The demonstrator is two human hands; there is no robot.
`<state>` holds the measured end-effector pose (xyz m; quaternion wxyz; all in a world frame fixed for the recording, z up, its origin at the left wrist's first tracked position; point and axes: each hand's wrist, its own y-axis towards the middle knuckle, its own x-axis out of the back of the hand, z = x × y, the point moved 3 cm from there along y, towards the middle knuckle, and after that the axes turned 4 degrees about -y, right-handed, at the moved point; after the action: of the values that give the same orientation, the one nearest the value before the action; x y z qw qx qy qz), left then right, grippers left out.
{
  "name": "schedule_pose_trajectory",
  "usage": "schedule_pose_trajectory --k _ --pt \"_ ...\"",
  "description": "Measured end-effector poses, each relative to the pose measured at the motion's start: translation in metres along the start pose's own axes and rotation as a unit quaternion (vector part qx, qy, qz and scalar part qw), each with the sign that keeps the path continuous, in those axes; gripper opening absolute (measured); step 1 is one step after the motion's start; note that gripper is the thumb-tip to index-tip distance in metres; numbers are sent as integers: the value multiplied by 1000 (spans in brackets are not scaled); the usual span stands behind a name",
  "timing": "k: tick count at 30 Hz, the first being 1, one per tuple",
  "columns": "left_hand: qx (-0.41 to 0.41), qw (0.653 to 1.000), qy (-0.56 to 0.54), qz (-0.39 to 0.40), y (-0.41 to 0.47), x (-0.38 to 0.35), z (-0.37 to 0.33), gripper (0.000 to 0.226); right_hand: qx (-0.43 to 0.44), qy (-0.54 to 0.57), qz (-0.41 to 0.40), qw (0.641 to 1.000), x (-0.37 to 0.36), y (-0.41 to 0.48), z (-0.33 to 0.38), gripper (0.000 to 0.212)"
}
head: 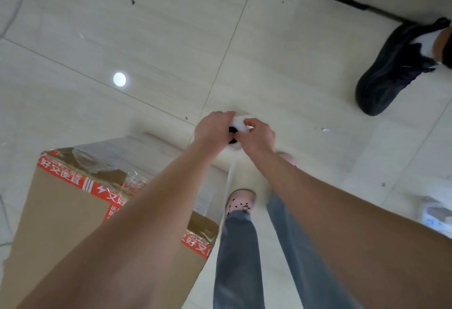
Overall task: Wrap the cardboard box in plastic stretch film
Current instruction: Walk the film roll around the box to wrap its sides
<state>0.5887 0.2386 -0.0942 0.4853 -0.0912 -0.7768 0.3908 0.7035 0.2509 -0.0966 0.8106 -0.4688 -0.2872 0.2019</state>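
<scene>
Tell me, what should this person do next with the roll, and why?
Probably walk the roll around the next side of the box, pulling the film tight. The left hand and right hand both grip the roll, a sheet of film runs from it to the box, and most of the cardboard looks bare.

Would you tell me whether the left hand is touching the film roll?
Touching: the head view shows the left hand curled over the rim of the film roll.
</scene>
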Motion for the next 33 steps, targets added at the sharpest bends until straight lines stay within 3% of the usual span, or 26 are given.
schedule_pose_trajectory --k 3,9,15,19,21,26,29,33 --pt "34 999 39 -9 6 8 0 18 12 -43 -3 999 1 3 10 47" --pt "165 976 -120 -75 8 13 41 12 60 -71 -4 996 -16 7 41 35" --pt "295 886 -329 -141 7 14 71 15 78 -82 21 993 -42 15 71 38" --pt "338 832 -417 -145 5 6 75 21 89 -96 62 989 -46 23 82 46" --pt "311 854 -398 -122 7 9 76 26 85 -97 59 990 -43 25 85 46" --pt "145 970 -183 -73 21 37 60 49 89 -136 53 985 -42 29 89 41" --pt "116 988 -77 -67 31 47 54 30 85 -146 60 984 -43 34 93 40" --pt "131 987 -70 -58 40 57 62 20 91 -153 61 982 -44 40 104 37"
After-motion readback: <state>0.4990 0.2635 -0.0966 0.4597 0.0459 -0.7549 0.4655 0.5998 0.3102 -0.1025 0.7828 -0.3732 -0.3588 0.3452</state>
